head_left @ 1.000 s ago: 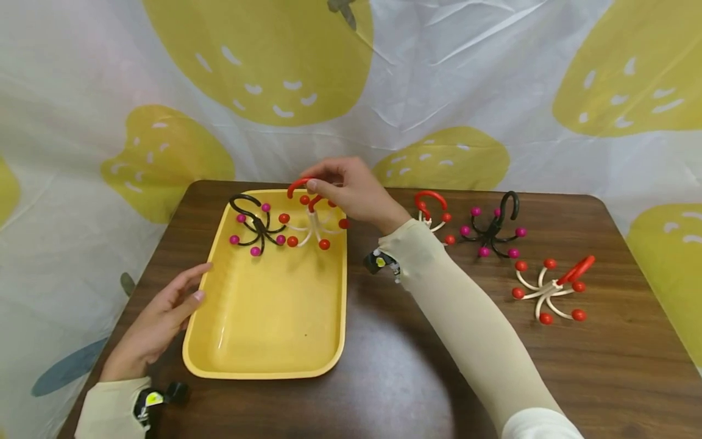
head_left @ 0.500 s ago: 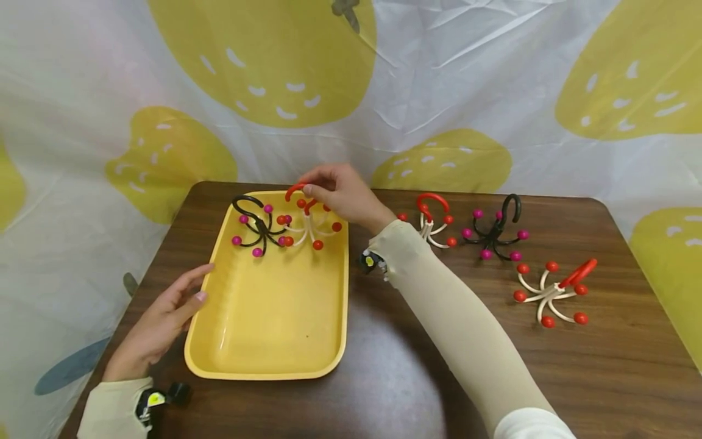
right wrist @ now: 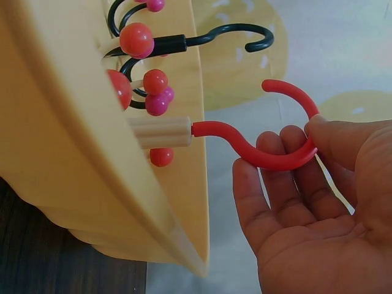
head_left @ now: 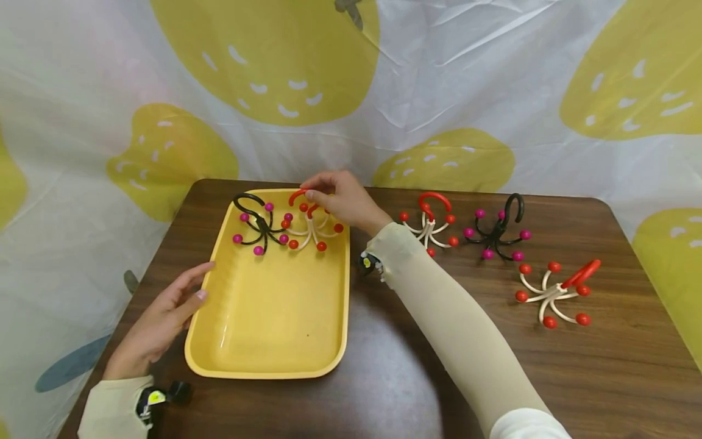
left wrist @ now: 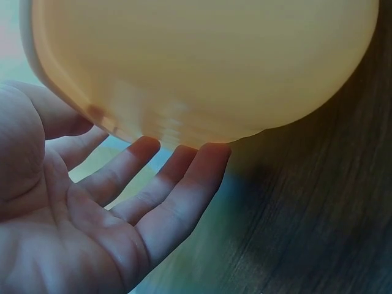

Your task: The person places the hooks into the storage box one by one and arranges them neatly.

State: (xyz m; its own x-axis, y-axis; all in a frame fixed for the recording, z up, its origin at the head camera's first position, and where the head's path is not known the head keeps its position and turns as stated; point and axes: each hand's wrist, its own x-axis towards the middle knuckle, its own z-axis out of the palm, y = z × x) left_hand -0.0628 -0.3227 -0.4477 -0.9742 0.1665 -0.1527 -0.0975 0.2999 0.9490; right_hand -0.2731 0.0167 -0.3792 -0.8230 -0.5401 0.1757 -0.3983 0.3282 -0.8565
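Observation:
My right hand (head_left: 344,198) pinches the red hook end of a red-and-white hanging rack (head_left: 311,229), between thumb and fingers in the right wrist view. This rack's white arms, tipped with red balls, are inside the yellow tray (head_left: 322,369) near its far right corner. Beside it in the tray stands a black hanging rack (head_left: 262,224) with magenta balls; their arms overlap in the head view. My left hand (head_left: 159,326) is at the tray's left side. In the left wrist view its fingertips (left wrist: 214,153) touch the outer wall, the fingers lightly bent.
On the brown wooden table (head_left: 466,378), right of the tray, stand three more racks: a red-and-white one (head_left: 429,225), a black-and-magenta one (head_left: 496,231) and another red-and-white one (head_left: 554,292). A lemon-patterned cloth (head_left: 439,73) hangs behind the table.
My right hand has lowered the red-and-white rack slightly into the tray, closer to the black one. The left hand stays at the tray's side.

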